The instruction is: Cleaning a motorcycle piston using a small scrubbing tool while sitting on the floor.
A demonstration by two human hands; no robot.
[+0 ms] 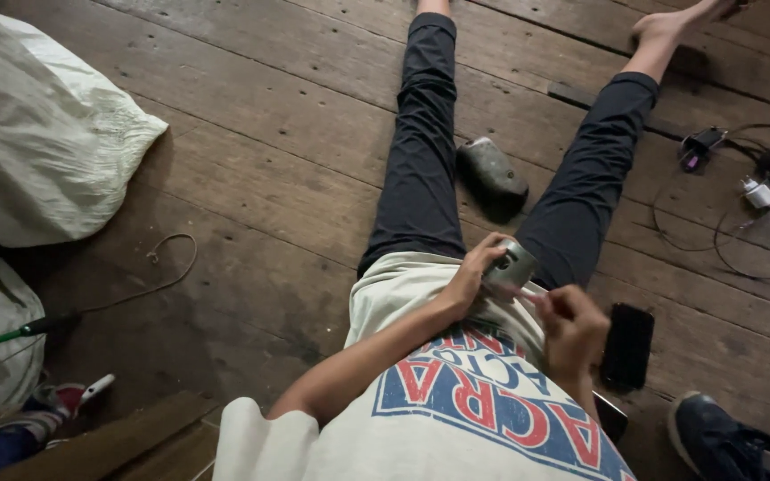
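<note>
Two hands met over our lap as we sat on the wooden floor [251, 178]. Our left hand [472, 272] was closed around a small grey metal piece [511, 264], held just above the shirt [456, 392]. Our right hand [572, 325] was curled shut, pinching what seemed to be a thin white stick [528, 293] against that piece. A dark phone [627, 345] lay beside our right thigh, and a grey stone [492, 169] sat between our legs.

White sack [37, 134], black phone [627, 345], perhaps chargers [757, 191].
</note>
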